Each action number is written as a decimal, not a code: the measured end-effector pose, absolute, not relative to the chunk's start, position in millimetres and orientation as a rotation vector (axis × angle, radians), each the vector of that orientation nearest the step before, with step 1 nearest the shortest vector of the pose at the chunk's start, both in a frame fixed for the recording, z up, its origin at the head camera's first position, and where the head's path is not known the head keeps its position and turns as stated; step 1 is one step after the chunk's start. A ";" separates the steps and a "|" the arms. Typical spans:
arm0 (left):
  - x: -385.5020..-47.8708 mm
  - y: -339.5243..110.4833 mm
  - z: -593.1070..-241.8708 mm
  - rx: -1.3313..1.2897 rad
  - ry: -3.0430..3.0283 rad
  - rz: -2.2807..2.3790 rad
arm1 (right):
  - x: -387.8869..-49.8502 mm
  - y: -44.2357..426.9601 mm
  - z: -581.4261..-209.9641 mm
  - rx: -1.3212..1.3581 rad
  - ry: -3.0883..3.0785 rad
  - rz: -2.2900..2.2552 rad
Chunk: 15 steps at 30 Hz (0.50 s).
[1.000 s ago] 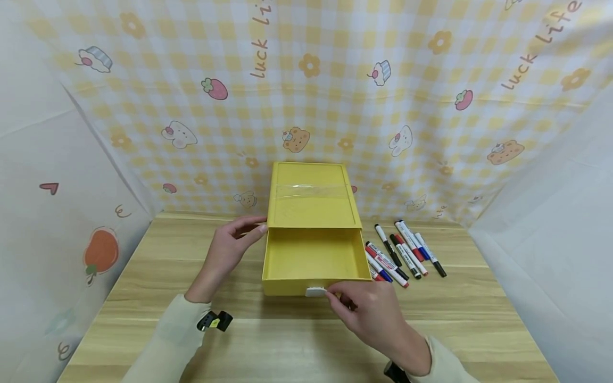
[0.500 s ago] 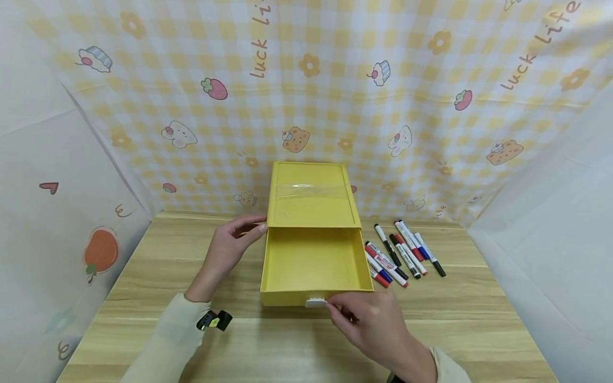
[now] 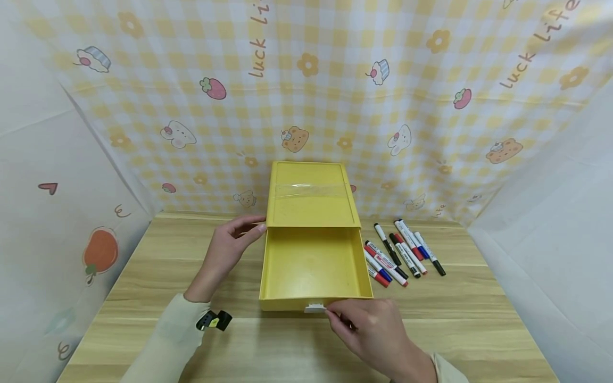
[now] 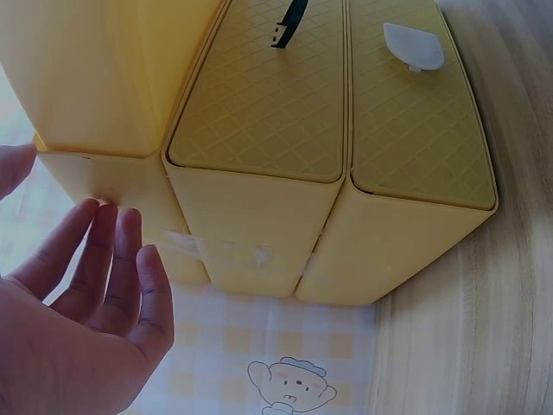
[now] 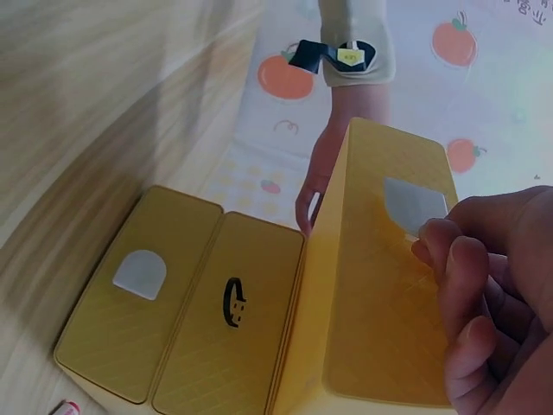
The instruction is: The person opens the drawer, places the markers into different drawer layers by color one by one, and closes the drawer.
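A yellow drawer cabinet (image 3: 313, 207) stands against the cloth, with a strip of clear tape across its top. Its top drawer (image 3: 316, 266) is pulled far out. By its white handle (image 5: 413, 206), my right hand (image 3: 375, 332) pinches the drawer between thumb and finger. My left hand (image 3: 224, 250) rests its fingertips on the cabinet's left side, fingers fairly straight, as the left wrist view shows. Two lower drawers appear in the wrist views: the middle drawer (image 5: 251, 346) has a black handle, the bottom drawer (image 5: 112, 328) a white one.
Several markers (image 3: 404, 255) with black, red and blue caps lie on the wooden table (image 3: 167, 276), right of the cabinet. A checked yellow cloth (image 3: 230, 117) hangs behind, and pale sheets (image 3: 560, 223) bound both sides.
My right hand has drawn the top drawer further out, toward me, holding its handle throughout. The left hand has stayed at the cabinet's side, and the markers lie as before.
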<state>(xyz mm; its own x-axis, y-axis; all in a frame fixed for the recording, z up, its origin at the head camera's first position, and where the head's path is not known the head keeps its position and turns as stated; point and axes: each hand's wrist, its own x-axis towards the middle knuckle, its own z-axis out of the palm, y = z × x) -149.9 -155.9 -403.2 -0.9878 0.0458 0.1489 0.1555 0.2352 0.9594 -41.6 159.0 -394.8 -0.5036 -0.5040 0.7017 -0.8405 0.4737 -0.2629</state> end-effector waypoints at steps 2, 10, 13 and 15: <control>-149.9 -155.9 -403.1 -0.201 -2.395 -1.881 | -41.3 158.7 -394.6 1.110 -2.183 0.815; -150.2 -156.4 -403.7 -0.207 -2.401 -1.870 | -40.5 161.0 -391.0 1.150 -2.134 0.917; -150.4 -156.4 -403.7 -0.208 -2.405 -1.864 | -40.5 164.2 -384.3 1.133 -2.114 0.982; -150.4 -156.4 -403.6 -0.206 -2.404 -1.867 | -44.3 167.4 -379.8 1.123 -2.070 1.025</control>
<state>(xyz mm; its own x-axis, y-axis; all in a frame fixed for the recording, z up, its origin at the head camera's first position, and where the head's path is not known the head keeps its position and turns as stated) -150.4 -156.4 -403.6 -0.9868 0.0506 0.1541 0.1618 0.2436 0.9563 -44.3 167.4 -379.8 -0.4886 -0.4322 0.7580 -0.8648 0.3549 -0.3551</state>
